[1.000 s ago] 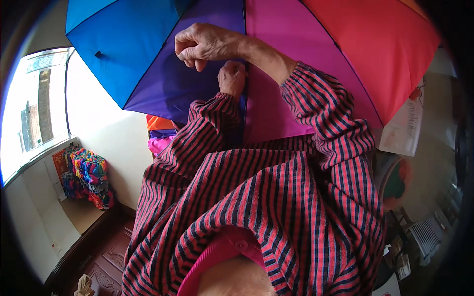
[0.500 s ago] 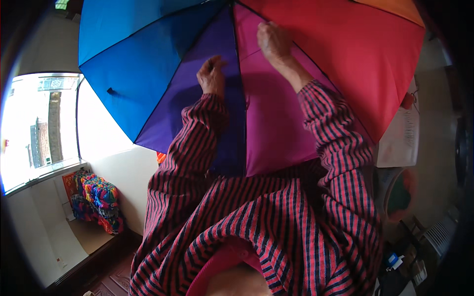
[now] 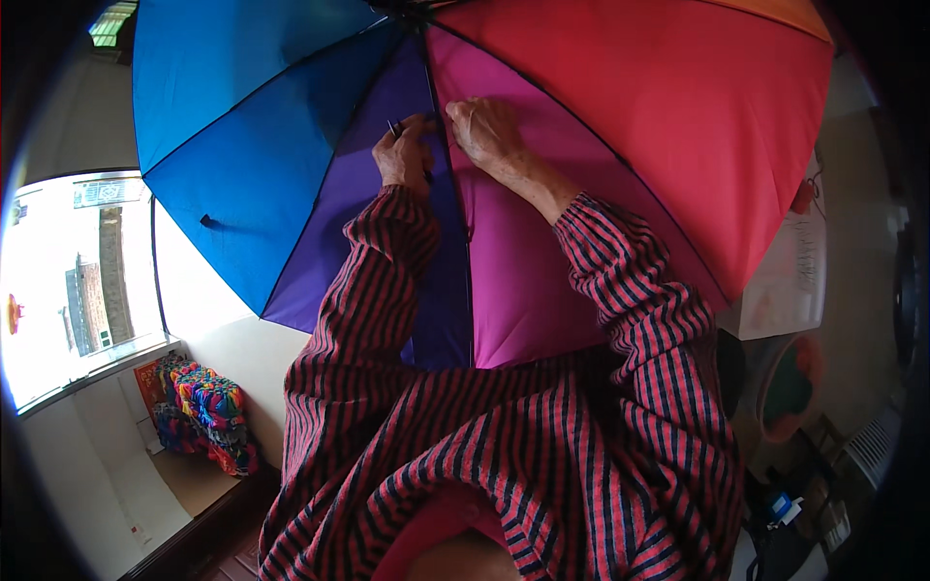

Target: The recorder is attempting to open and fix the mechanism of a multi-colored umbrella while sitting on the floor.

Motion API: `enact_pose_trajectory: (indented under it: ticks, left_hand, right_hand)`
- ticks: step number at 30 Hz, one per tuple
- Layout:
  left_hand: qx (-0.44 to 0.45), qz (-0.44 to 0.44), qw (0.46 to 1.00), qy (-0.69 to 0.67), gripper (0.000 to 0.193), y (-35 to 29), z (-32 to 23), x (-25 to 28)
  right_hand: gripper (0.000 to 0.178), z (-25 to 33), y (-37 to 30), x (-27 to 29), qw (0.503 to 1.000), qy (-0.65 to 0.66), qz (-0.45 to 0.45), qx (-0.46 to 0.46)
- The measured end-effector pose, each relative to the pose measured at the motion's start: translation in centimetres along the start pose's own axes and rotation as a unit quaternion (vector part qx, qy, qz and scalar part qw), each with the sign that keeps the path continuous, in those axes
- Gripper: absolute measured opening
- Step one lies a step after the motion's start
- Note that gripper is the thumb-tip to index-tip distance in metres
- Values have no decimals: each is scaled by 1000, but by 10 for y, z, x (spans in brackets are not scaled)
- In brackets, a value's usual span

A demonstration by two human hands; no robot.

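An opened umbrella (image 3: 542, 281) with blue, purple, pink, red and orange panels spreads in front of me, dark ribs running along its seams. Over the purple panel, my left hand (image 3: 402, 155) is closed around a thin dark object (image 3: 394, 128); its ends poke out, but its kind is unclear. Just right of it, my right hand (image 3: 487, 134) is pinched closed against the pink panel beside the middle rib (image 3: 438, 102). What those fingers hold, if anything, is hidden. The dark hub (image 3: 412, 10) shows at the top edge.
A bundle of multicoloured material (image 3: 203, 407) sits on a ledge at left, below a bright window (image 3: 87, 281). On the right are a white box-like thing (image 3: 780, 271), a round container with something green (image 3: 790, 387), and a slatted chair (image 3: 872, 445).
My right hand has come down and left, close to the middle rib and my left hand. The umbrella's hub has shifted left and lower in view. A dark object now shows in my left hand.
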State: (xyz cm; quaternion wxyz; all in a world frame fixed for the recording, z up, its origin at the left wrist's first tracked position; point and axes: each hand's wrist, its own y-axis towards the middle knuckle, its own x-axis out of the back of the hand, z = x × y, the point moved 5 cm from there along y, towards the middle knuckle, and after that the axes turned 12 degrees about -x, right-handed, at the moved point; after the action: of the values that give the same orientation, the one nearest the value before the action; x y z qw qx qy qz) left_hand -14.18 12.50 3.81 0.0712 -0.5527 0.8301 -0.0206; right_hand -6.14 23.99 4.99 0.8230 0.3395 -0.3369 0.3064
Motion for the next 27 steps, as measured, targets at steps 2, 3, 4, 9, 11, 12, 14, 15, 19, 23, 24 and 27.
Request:
enact_pose_trajectory:
  ticks: [2, 3, 4, 9, 11, 12, 14, 15, 19, 23, 24, 27]
  left_hand:
    - [20, 2, 1000, -22, 12, 2, 0, 0]
    - [29, 2, 999, -32, 11, 2, 0, 0]
    - [27, 1, 999, -31, 11, 3, -1, 1]
    - [82, -1, 996, -32, 10, 8, 7, -2]
    - [106, 6, 994, -8, 10, 10, 8, -2]
    - [103, 5, 995, -10, 10, 12, 7, -3]
    - [119, 9, 992, 51, 11, 13, 3, -7]
    - [127, 10, 989, 81, 13, 14, 2, -8]
    - [91, -6, 995, 34, 15, 7, 2, -15]
    - [115, -107, 986, -46, 15, 11, 13, -6]
    - [116, -106, 987, -45, 15, 11, 15, -6]
    - [128, -73, 987, -69, 13, 12, 23, -5]
  right_hand:
    - [11, 1, 3, 2, 999, 33, -18, 17]
    - [11, 1, 4, 2, 999, 35, -18, 17]
    - [11, 1, 5, -1, 1000, 16, 11, 11]
    - [16, -3, 14, -8, 996, -15, 86, 15]
    - [17, -4, 20, -8, 995, -9, 93, 25]
    - [17, -3, 22, -5, 995, -9, 86, 57]
    - [19, 0, 24, -3, 990, -7, 72, 118]
    - [19, 1, 24, -3, 990, -8, 72, 120]
    - [12, -3, 19, 3, 994, 49, 22, 90]
    - [11, -8, 20, 3, 997, 65, 0, 34]
    - [11, -7, 18, 3, 997, 67, -12, 31]
    - [11, -9, 14, 5, 996, 71, -38, 22]
